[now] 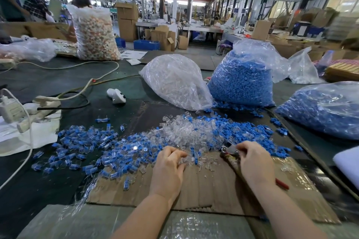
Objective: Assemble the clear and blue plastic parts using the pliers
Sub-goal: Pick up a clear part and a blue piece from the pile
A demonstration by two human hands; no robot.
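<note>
Where a dark bench stretches across a large factory hall with cardboard boxes and overhead lights behind, a flattened sheet of cardboard lies at its near edge. Loose clear parts are heaped at the cardboard's far side, with blue parts spread to the right of them and joined clear-and-blue pieces scattered to the left. Beyond the heap stand a bag of clear parts and a bag of blue parts, touching; a third bag of blue pieces lies far right. A white power strip with cables sits at the left.

The left hand rests at the near edge of the clear heap, its fingers curled down among the pieces; whether they pinch one cannot be told. The right hand grips the pliers, fingers wrapped round the handles, the metal head pointing left towards the heap, just beside the left fingertips.
</note>
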